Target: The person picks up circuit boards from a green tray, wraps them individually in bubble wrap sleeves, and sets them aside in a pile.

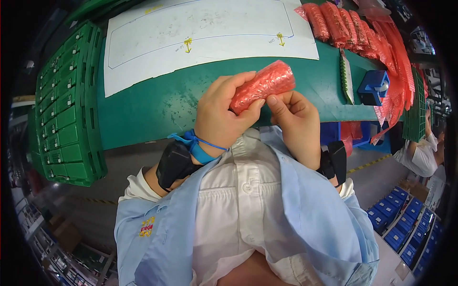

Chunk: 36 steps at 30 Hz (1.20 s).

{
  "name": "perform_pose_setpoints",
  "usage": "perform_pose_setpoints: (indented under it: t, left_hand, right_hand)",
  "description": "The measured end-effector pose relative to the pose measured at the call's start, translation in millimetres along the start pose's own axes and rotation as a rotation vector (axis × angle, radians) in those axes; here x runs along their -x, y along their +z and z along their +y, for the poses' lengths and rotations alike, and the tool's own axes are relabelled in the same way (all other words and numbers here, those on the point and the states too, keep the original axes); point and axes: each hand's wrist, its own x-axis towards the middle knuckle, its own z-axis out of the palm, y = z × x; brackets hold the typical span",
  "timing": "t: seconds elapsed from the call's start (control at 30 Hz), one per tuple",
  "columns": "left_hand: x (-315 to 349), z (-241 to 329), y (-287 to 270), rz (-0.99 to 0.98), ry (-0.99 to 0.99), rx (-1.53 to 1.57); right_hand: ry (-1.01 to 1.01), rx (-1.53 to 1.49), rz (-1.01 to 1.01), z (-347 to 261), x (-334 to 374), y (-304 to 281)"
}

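Note:
A roll wrapped in red bubble wrap is held above the green table, just in front of my body. My left hand is closed around its left end, fingers behind and thumb along the near side. At the lower right edge of the roll my right hand pinches with thumb and index finger against the wrap. The other right fingers are curled in. What lies inside the wrap is hidden.
A white sheet with drawn lines covers the back of the green table. At the right lie several red wrapped rolls, loose red bubble wrap, a green-and-white slim tool and a blue tape dispenser. Green bins stand left.

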Motion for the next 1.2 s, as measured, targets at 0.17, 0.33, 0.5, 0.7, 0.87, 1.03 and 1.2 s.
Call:
perform_pose_setpoints:
  t: [0.17, 0.33, 0.5, 0.7, 0.87, 1.03, 1.2]
  left_hand:
    - [0, -2, -3, -0.047, 0.003, 0.074]
    - [-9, 10, -14, -0.169, -0.425, 0.619]
    - [-14, 11, -23, -0.275, -0.587, 0.76]
    - [-15, 2, -33, -0.487, -0.779, 1.161]
    - [-18, 2, -40, -0.523, -0.877, 1.279]
    - [-12, 2, -22, -0.344, -0.568, 0.682]
    - [-20, 21, -5, -0.409, -0.121, 0.141]
  right_hand:
    - [0.163, 0.157, -0.147, 10, -8, -12]
    - [-0.229, -0.07, -0.188, 21, -6, -10]
    - [-0.318, 0.142, -0.224, 21, -7, -21]
    - [-0.37, 0.112, -0.256, 26, -13, -16]
    - [-0.67, 0.088, -0.125, 24, -21, -19]
    - [-1.121, 0.984, -0.082, -22, -19, -31]
    - [-0.845, 1.154, -0.272, -33, -29, -49]
